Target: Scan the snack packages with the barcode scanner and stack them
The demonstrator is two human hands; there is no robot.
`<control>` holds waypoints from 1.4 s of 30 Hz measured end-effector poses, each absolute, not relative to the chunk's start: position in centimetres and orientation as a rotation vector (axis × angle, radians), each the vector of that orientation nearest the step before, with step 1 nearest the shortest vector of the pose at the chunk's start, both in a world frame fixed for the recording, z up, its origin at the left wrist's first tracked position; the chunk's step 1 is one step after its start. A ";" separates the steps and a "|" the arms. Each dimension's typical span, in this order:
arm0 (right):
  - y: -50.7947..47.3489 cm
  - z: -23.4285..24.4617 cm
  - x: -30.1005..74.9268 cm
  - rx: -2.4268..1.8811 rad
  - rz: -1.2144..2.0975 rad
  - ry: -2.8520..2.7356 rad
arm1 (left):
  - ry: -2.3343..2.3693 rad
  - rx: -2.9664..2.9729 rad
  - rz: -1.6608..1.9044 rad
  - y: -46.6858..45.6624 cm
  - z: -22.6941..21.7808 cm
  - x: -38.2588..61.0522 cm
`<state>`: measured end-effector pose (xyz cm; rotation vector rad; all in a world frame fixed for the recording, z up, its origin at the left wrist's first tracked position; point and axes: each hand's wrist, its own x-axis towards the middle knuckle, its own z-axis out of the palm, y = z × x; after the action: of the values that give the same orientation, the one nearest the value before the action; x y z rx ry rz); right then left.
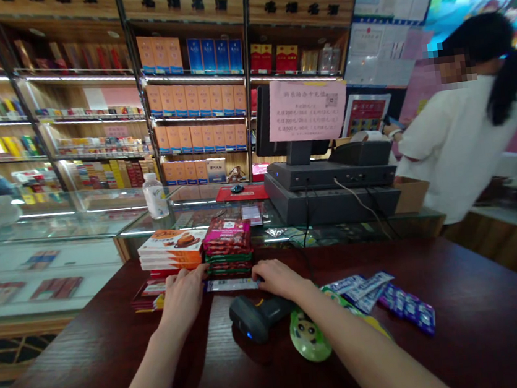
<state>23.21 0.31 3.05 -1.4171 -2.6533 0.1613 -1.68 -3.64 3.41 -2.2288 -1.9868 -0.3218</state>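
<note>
A slim white and purple packet [232, 285] lies across the front of a stack of dark red and green snack bags [227, 238]. My left hand [185, 294] is at its left end, fingers bent, with the fingertips by the left side of the stack. At the right end, my right hand [277, 277] curls its fingers onto the packet. Orange and white boxes [171, 249] are piled just beyond my left hand, with red and yellow packs [149, 295] below them. Beneath my right wrist lies a black barcode scanner [251, 319]. My thumbs are partly hidden.
Right of my forearm lie a green cartoon-faced package [309, 336], blue and white sticks [362, 288] and purple packs [409, 309]. Behind the counter [94, 350] stand a white bottle [155, 196], a cash register [331, 179] and a person in white [461, 133].
</note>
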 end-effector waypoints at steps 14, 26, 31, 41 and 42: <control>0.4 2.9 21.5 -1.457 0.127 -2.659 | -1.972 -2.297 -0.088 -3.9 3.3 -1.0; 0.4 2.6 22.0 -1.441 0.129 -2.619 | -1.970 -2.269 -0.100 -3.8 2.9 -1.1; 0.0 3.0 23.4 -1.443 0.097 -2.592 | -1.971 -2.256 -0.126 -3.9 3.3 -0.9; -1.7 3.7 28.5 -1.512 -0.021 -2.430 | -1.766 -2.341 -0.401 -3.2 3.3 0.0; -2.0 3.9 29.1 -1.522 -0.024 -2.407 | -1.749 -2.360 -0.428 -3.1 3.3 0.2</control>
<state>29.09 -1.96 3.86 -1.5219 -2.4074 -0.0241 0.16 -3.07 3.32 -2.3602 -1.7492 -0.4282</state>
